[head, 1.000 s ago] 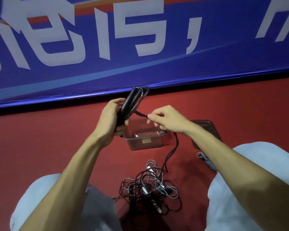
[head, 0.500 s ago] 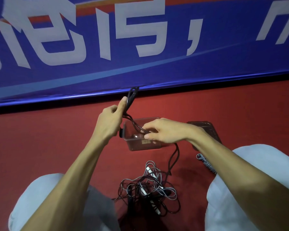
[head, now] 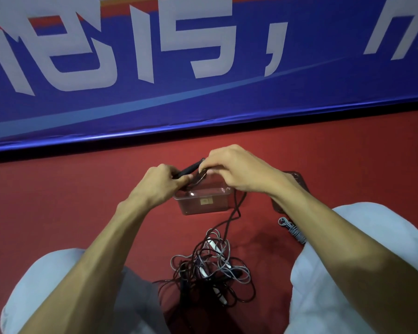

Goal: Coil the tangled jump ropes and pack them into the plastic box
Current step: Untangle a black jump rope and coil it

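Two hands meet just above the clear plastic box [head: 204, 203], which sits on the red floor [head: 58, 201]. The left hand [head: 158, 183] is curled round the black handles [head: 190, 168] of a jump rope, and the right hand [head: 237, 171] pinches the black cord [head: 229, 218] beside them. That cord drops past the box's right side into the tangled pile [head: 210, 268] of black and grey ropes between the knees. The hands hide most of the box's opening. A dark lid [head: 297, 179] lies right of the box, partly behind the right forearm, with a wound grey rope [head: 292, 231] near it. A blue banner [head: 203, 92] stands behind.
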The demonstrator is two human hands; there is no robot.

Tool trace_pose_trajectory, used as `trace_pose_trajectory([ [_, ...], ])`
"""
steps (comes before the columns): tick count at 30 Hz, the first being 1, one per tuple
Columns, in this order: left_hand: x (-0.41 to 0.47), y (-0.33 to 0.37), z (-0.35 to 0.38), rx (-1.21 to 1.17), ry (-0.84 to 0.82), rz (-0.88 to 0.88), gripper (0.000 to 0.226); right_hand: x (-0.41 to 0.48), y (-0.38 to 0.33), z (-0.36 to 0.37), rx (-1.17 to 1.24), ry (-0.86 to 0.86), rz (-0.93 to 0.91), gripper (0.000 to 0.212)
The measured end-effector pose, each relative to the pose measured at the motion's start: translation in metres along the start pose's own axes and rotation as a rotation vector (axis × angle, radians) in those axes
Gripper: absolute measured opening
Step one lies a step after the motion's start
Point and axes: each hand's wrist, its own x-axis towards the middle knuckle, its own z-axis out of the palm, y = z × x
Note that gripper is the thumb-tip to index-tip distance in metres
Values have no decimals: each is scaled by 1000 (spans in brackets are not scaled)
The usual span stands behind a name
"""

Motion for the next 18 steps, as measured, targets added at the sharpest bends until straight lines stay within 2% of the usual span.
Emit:
trace_pose_trajectory([
  [3, -8, 8, 5, 79, -51, 91, 52, 1, 13, 6, 4, 157, 57, 16],
  [6, -19, 20, 8, -2, -51, 167, 64, 1, 21, 9, 63, 282, 157, 13],
  [9, -23, 23, 5, -72, -92, 201, 86, 3, 23, 12, 152, 286, 261, 13],
  [11, -24, 22, 3, -79, -116, 218, 92, 3, 24, 13, 237, 277, 311, 14],
  [13, -28, 23, -1, -115, -168, 226, 80, 3, 26, 11, 360, 248, 333, 17],
  [16, -27, 21, 0, -154, -242, 253, 37, 0, 24, 6, 580, 196, 364, 17],
  [18, -21, 15, 3, -94, -268, 245, 28, 0, 26, 2, 516, 223, 353, 16],
])
